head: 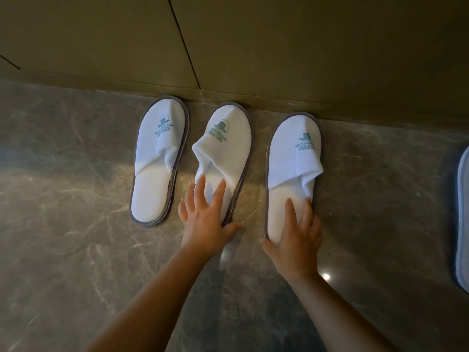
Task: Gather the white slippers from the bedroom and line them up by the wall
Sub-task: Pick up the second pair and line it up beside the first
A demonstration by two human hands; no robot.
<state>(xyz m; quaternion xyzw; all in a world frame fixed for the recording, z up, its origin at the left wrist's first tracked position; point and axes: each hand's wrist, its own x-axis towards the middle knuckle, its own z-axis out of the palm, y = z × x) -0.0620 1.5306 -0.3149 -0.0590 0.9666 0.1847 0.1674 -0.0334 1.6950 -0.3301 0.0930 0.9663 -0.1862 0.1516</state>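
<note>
Three white slippers with grey edging and green logos lie on the marble floor, toes against the wall. The left slipper [158,158] lies flat, untouched. My left hand [205,214] grips the heel of the middle slipper [228,146], fingers spread on its insole, thumb under the edge. My right hand [295,237] holds the heel of the right slipper [294,158], fingers on top and thumb at its left edge; that slipper's left side is lifted slightly off the floor.
The olive wall [279,47] with panel seams runs across the top, meeting the grey-brown marble floor [76,250]. A white mat or fabric piece with a bluish border [463,219] is cut off at the right frame edge.
</note>
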